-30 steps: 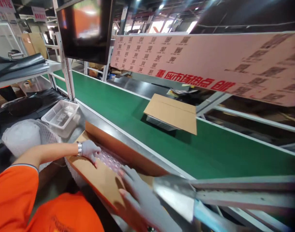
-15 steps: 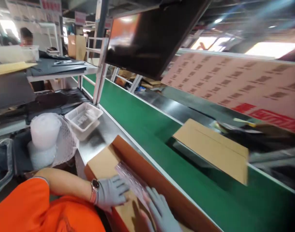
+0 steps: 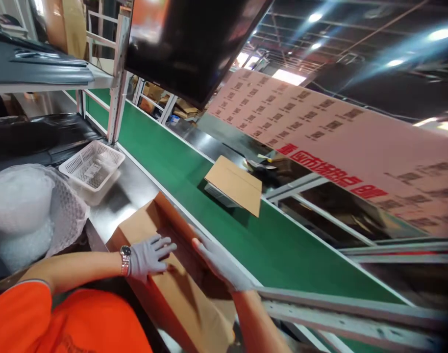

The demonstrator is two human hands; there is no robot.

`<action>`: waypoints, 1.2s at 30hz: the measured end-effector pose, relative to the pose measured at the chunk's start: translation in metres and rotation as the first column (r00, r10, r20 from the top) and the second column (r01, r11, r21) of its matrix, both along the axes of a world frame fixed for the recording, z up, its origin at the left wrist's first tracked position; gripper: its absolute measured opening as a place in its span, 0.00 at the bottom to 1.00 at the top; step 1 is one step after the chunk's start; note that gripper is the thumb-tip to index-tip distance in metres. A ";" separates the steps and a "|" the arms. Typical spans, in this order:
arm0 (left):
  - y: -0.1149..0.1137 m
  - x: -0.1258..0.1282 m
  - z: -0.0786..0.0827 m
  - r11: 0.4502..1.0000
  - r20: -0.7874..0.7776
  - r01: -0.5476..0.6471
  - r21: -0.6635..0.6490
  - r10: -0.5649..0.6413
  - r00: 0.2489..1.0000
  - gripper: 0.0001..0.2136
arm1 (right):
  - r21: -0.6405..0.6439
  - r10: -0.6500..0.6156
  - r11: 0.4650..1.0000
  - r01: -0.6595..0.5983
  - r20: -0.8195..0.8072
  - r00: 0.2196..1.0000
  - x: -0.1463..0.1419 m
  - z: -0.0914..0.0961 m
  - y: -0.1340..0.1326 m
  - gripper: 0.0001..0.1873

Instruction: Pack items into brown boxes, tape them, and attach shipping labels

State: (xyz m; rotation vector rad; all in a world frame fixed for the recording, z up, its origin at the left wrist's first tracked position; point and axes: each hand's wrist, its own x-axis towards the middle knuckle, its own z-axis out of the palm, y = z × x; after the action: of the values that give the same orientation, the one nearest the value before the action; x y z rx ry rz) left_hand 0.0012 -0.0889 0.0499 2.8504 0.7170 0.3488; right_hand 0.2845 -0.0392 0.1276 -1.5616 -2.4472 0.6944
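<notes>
A long brown cardboard box (image 3: 143, 228) lies open on the steel worktop in front of me, its far flap standing up. My left hand (image 3: 148, 255), in a grey glove with a wristwatch, rests flat on the near flap with fingers spread. My right hand (image 3: 218, 260), also gloved, lies with fingers stretched over the upright far flap near the box's middle. Neither hand holds anything. The inside of the box is in shadow.
A green conveyor belt (image 3: 165, 147) runs past the worktop, carrying a second cardboard box (image 3: 233, 184). A white perforated basket (image 3: 91, 164) and a bubble-wrap roll (image 3: 20, 211) sit at the left. A dark monitor (image 3: 194, 44) hangs overhead; a printed cardboard sheet (image 3: 337, 147) stands beyond the belt.
The bubble wrap seen under my hands is no longer in view. My right hand has moved from inside the box onto the far flap. The camera view has swung.
</notes>
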 end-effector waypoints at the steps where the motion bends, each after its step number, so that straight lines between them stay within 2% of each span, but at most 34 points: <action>1: 0.006 0.002 0.000 1.000 0.003 -0.006 -0.018 0.006 1.000 0.50 | -0.007 0.013 1.000 -0.013 0.039 0.999 -0.003 -0.013 -0.009 0.44; 4: 0.015 0.008 -0.001 0.999 -0.020 -0.035 -0.025 0.035 0.999 0.50 | 0.004 0.014 1.000 -0.015 0.196 0.981 -0.014 -0.051 -0.032 0.50; 7: 0.016 0.013 -0.002 0.997 -0.043 -0.077 0.012 0.077 0.996 0.54 | 0.039 0.010 0.999 -0.021 0.260 0.965 -0.021 -0.071 -0.042 0.49; 12: 0.014 0.018 0.002 0.996 -0.053 -0.085 0.013 0.085 0.995 0.55 | 0.042 0.031 0.998 -0.042 0.228 0.973 -0.012 -0.068 -0.037 0.40; 17: 0.012 0.019 0.003 0.995 -0.035 -0.091 0.043 0.092 0.995 0.57 | 0.025 0.069 0.997 -0.077 0.234 0.970 -0.003 -0.065 -0.028 0.43; 21: 0.009 0.017 0.002 0.993 -0.037 -0.094 0.067 0.096 0.995 0.57 | 0.036 0.084 0.995 -0.098 0.272 0.959 -0.006 -0.065 -0.032 0.42; 27: 0.009 0.019 0.011 0.993 -0.117 -0.110 0.047 0.115 0.986 0.65 | 0.154 0.042 0.984 -0.092 0.302 0.952 -0.010 -0.086 -0.042 0.41; 32: 0.017 0.022 0.010 0.996 -0.149 -0.086 0.006 0.086 0.985 0.64 | 0.278 0.004 0.959 -0.057 0.187 0.982 -0.012 -0.109 -0.048 0.38; 34: 0.021 0.022 0.008 0.997 -0.184 -0.081 -0.013 0.077 0.980 0.63 | 0.274 -0.016 0.962 -0.010 0.093 0.996 -0.016 -0.113 -0.048 0.38; 36: 0.023 0.020 0.010 0.997 -0.215 -0.072 -0.036 0.062 0.975 0.62 | 0.235 -0.073 0.968 0.088 -0.071 0.995 -0.016 -0.111 -0.045 0.37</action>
State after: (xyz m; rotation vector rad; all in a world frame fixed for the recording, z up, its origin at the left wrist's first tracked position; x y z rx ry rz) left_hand 0.0213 -0.0660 0.0598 2.8551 0.8497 0.0333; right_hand 0.2683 -0.0843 0.0164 -1.5128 -2.3087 0.4112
